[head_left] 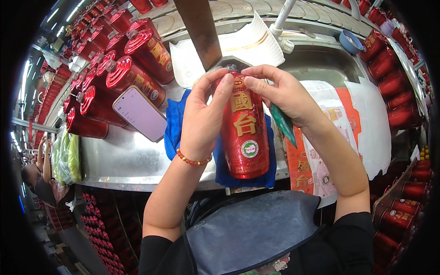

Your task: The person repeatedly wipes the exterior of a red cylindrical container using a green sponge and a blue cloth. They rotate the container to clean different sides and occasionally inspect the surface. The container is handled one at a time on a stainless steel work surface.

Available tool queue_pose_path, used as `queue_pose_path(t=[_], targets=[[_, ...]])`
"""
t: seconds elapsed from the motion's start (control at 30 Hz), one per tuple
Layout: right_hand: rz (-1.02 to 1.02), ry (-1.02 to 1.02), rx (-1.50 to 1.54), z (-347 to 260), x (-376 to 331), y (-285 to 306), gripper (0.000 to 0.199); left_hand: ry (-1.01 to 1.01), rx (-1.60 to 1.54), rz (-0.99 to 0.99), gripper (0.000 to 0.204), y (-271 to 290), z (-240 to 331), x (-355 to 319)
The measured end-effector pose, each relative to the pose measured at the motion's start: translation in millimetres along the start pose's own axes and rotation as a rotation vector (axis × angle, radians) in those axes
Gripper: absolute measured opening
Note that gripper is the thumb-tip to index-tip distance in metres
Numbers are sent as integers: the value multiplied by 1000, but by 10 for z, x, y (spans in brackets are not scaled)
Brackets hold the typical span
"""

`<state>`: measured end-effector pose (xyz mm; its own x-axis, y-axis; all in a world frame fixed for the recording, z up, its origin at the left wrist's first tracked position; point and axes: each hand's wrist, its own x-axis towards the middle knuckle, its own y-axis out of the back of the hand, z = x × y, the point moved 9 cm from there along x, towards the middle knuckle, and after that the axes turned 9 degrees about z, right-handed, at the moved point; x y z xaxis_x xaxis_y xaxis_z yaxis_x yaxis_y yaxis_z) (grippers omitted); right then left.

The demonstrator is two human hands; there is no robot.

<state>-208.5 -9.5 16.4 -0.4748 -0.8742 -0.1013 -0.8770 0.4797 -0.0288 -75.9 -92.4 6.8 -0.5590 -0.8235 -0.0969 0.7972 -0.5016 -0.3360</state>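
A glossy red bottle [245, 160] with raised gold characters and a round white-and-green label lies on a folded blue cloth [175, 120], its neck pointing away from me. At the shoulder, my left hand [201, 107] pinches the bottle near the neck from the left, thumb and fingers closed. My right hand [288, 94] grips the same end from the right, its thumb on the shoulder by the upper gold emblem. Tucked under that right palm is a flat green tool [283, 124], perhaps a plastic scraper. My fingers partly cover the bottle's top.
A phone [140, 113] lies left on the metal bench [133, 167], near crowded red bottles [137, 78]. Printed label sheets [321, 151] lie right. A metal post [199, 32], white tray [247, 43] and blue cup [352, 42] stand beyond. Another person [43, 176] works far left.
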Motion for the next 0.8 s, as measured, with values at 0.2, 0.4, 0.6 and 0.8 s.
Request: queue_pose_path(t=[0.2,0.4,0.6,0.8], targets=[[5,8,-53,-17,38,-1,52,-16,20,2,38,-23,7,-2],[7,15,-78,2,58,13,53,-17,16,-3,39,-28,-4,0],[-10,-42,25,81,-21,88,53,19,-1,-18,45,47,-20,-35],[16,-143,40,298,-396,118,66,-25,6,-75,57,116,-66,-356]])
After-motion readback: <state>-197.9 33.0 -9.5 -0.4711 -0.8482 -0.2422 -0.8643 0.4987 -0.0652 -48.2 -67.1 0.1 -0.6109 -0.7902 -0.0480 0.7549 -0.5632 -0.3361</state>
